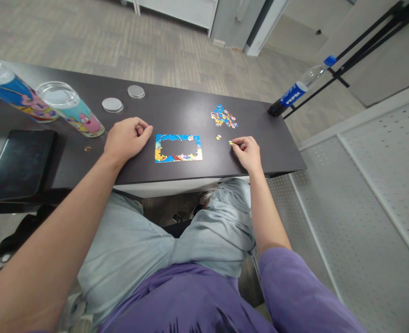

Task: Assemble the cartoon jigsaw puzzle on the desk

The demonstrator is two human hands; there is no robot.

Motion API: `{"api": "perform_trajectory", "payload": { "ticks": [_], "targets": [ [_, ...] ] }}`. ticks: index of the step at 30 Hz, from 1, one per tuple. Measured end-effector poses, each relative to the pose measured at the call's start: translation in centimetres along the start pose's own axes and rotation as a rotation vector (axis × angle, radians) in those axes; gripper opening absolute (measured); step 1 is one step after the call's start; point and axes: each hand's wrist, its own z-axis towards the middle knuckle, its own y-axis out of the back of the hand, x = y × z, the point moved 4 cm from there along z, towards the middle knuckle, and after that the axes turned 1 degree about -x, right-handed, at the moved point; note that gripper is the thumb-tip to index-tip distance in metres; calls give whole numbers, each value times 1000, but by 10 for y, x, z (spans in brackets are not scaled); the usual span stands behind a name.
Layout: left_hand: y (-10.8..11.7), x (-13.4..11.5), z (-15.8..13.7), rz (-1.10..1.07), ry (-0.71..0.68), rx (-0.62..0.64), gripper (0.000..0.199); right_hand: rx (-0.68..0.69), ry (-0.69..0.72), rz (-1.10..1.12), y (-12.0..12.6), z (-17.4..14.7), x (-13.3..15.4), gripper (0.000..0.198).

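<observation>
From my end, I see the right hand (247, 150) with thumb and forefinger together, pinching a piece (231, 143) just above or on the table (273, 143); I cannot tell which. A loose piece (218, 137) lies just beside it, and the pile (223, 116) sits beyond, toward the far edge. The frame (178, 158) of joined pieces lies flat near the front edge, the tabletop showing through its middle. Left of it, the left hand (128, 136) is loosely curled with nothing showing at its fingertips; I cannot tell whether thumb and fingers meet. My main worry is the pinch: only the fingertips have so small a piece, so a slight roll could drop it or turn it over. The frame seems held by its tabs alone; a nudge from the left hand could skew it or spring a joint, and a low sweep of the right could scatter the pile. The bottle (292, 95) stands by the far right corner, where, I judge, a wide elbow or a knock to the table could tip it.
</observation>
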Motion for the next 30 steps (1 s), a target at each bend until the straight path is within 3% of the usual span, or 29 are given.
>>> {"api": "perform_trajectory", "payload": {
  "ticks": [6,11,15,20,26,30],
  "targets": [
    [1,-1,0,4,7,6,18,43,-13,33,2,-5,3,49],
    [0,0,0,-8,18,3,15,58,-14,83,4,-2,3,44],
    [0,0,0,-25,38,8,14,154,15,82,0,0,4,50],
    [-1,0,0,28,21,6,16,179,14,85,0,-1,8,62],
    [0,-1,0,40,30,14,16,258,-57,105,-1,-12,18,52],
    [0,-2,1,36,34,14,13,312,-35,247,-20,-13,35,51]
  ]
}}
